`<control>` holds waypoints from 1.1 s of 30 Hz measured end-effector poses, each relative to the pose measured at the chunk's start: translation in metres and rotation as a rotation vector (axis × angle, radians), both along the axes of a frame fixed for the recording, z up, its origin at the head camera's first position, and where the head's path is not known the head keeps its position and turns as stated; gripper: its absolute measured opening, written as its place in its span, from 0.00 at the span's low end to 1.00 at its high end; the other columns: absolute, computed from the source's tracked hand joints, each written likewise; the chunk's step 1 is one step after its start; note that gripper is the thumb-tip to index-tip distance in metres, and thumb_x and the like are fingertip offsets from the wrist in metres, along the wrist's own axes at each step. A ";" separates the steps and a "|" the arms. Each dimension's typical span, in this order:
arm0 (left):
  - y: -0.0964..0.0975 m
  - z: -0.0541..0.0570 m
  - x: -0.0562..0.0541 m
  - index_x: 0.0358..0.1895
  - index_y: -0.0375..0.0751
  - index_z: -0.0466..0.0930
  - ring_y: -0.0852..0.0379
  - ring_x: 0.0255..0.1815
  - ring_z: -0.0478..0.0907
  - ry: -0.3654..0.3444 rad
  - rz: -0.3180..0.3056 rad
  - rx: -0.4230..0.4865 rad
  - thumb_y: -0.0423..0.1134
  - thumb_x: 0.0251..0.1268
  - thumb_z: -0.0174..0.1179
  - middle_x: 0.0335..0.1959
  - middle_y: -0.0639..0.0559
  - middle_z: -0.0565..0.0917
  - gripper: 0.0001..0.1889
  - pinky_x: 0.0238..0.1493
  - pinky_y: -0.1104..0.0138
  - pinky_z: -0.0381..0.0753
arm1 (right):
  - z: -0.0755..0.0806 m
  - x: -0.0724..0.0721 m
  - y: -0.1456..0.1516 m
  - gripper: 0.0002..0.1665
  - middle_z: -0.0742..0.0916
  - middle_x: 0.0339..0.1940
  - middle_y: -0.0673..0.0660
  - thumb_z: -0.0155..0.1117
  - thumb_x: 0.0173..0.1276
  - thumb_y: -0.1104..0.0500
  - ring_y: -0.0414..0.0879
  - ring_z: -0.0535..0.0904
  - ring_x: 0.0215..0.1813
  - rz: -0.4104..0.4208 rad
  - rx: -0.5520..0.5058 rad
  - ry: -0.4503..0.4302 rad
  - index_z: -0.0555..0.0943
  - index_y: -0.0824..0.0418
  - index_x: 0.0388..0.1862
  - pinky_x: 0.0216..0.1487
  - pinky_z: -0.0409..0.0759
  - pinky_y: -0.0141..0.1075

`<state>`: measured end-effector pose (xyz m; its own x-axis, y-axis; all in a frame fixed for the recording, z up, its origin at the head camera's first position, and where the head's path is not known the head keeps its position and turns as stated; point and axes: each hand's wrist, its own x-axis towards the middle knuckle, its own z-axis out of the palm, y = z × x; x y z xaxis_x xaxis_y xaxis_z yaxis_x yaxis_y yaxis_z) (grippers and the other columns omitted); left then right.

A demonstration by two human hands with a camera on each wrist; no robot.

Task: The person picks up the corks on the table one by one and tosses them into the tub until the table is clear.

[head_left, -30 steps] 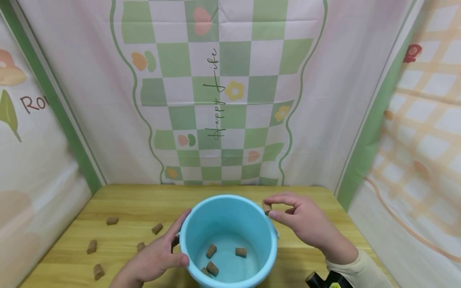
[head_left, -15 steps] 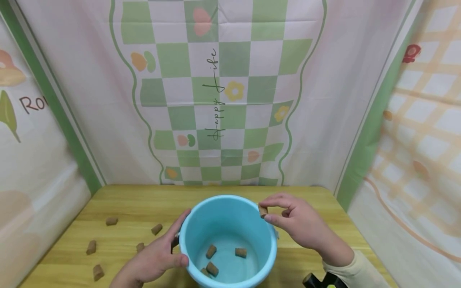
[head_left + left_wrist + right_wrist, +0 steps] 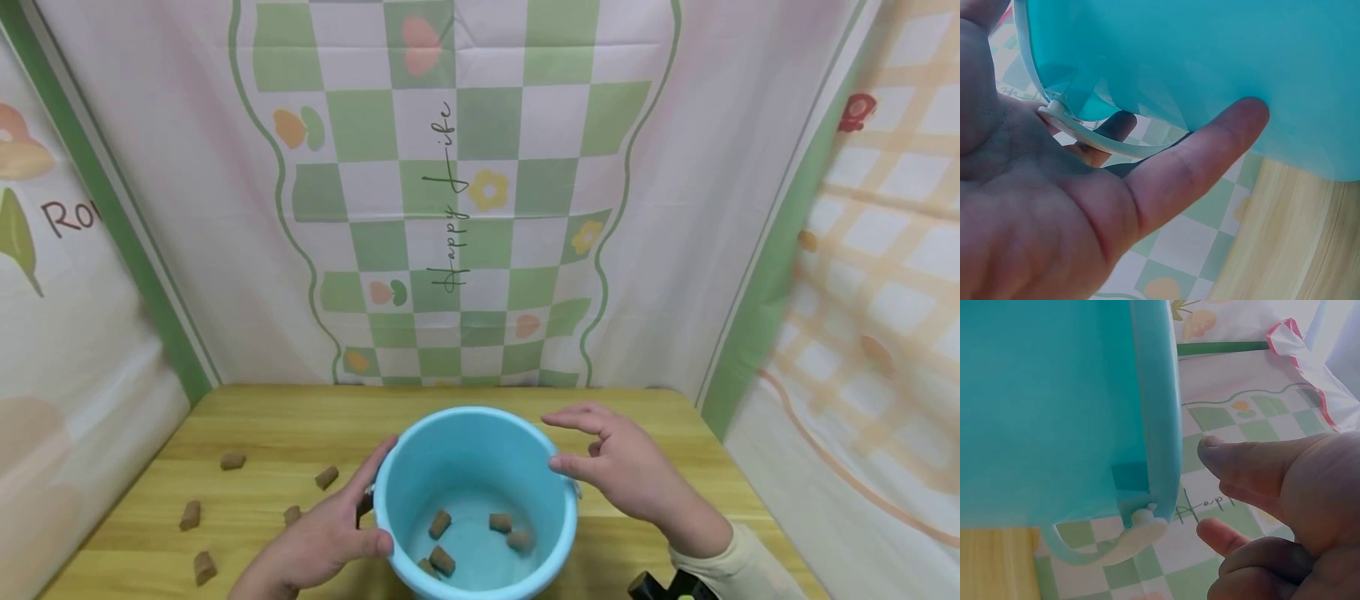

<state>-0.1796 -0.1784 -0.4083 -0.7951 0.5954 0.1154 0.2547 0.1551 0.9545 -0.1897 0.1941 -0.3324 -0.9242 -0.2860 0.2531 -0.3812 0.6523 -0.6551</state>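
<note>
A light-blue bucket (image 3: 476, 414) stands on the wooden table, and several brown cork stoppers (image 3: 440, 523) lie on its bottom. One blurred cork (image 3: 519, 540) is at the right, beside another cork (image 3: 500, 522). My left hand (image 3: 318, 533) rests against the bucket's left side, thumb at the rim. The left wrist view shows a straight finger (image 3: 1191, 165) pressing the outer wall near the handle (image 3: 1110, 142). At the right rim is my right hand (image 3: 630, 462), thumb and forefinger apart with nothing between them. The right wrist view has its fingertips (image 3: 1213, 450) just off the rim.
To the left on the table (image 3: 285, 408) lie several more corks, among them one (image 3: 232, 461) farther back and one (image 3: 205, 567) near the front. My left hand partly covers another cork (image 3: 292, 515). Printed cloth (image 3: 491, 250) encloses the table's back and sides.
My right hand moved slightly left to the rim with a cork pinched, then its fingers parted. That cork is now inside the bucket, at the right. The left hand stayed put.
</note>
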 end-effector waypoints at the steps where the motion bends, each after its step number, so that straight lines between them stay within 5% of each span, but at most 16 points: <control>1: 0.000 0.000 0.000 0.81 0.63 0.35 0.29 0.71 0.57 -0.001 0.000 0.001 0.55 0.68 0.64 0.78 0.41 0.53 0.50 0.59 0.42 0.70 | -0.001 0.000 0.001 0.27 0.82 0.57 0.48 0.76 0.61 0.49 0.53 0.75 0.60 -0.006 0.006 -0.006 0.84 0.50 0.59 0.48 0.79 0.46; 29: 0.000 0.001 0.000 0.81 0.63 0.37 0.30 0.71 0.58 -0.003 0.011 -0.003 0.55 0.68 0.64 0.78 0.41 0.54 0.49 0.59 0.44 0.71 | -0.008 -0.002 0.010 0.28 0.82 0.59 0.50 0.73 0.63 0.43 0.55 0.74 0.63 -0.046 0.000 -0.036 0.83 0.50 0.61 0.53 0.78 0.52; 33: 0.000 0.001 0.001 0.81 0.63 0.36 0.30 0.71 0.59 0.006 0.007 -0.005 0.55 0.68 0.64 0.77 0.41 0.55 0.49 0.59 0.43 0.70 | -0.010 -0.001 0.013 0.31 0.80 0.63 0.54 0.70 0.66 0.42 0.53 0.81 0.47 -0.044 -0.020 -0.047 0.80 0.51 0.65 0.40 0.81 0.45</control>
<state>-0.1790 -0.1786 -0.4074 -0.7988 0.5902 0.1168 0.2588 0.1619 0.9523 -0.1904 0.2072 -0.3427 -0.9468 -0.2402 0.2140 -0.3208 0.6544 -0.6847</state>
